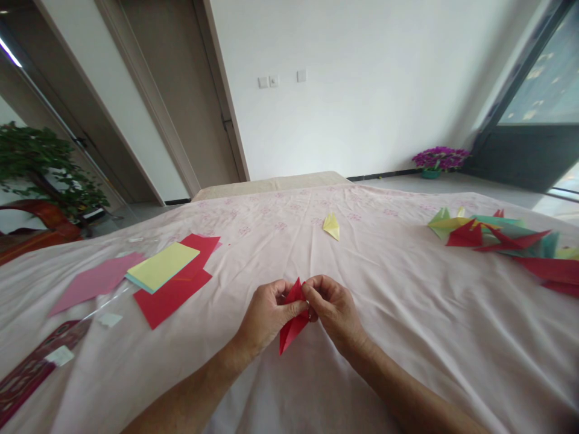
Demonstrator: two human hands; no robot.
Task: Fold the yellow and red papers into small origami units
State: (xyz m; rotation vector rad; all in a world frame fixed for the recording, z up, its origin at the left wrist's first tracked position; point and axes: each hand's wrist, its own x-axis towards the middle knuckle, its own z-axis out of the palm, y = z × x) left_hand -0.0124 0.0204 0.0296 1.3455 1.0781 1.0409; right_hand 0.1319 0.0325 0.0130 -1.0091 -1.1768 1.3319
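A red folded paper, long and pointed at both ends, is held between my two hands above the cloth. My left hand pinches it from the left, the thumb lying across its middle. From the right, my right hand grips its upper edge between thumb and fingers. The curled fingers hide part of the paper. Beyond my hands, a small yellow folded paper lies on the cloth, touched by neither hand.
Red sheets, a yellow sheet and pink paper lie left. A dark red patterned object is at the lower left. Several folded paper pieces pile up at right. The pink tablecloth is wrinkled.
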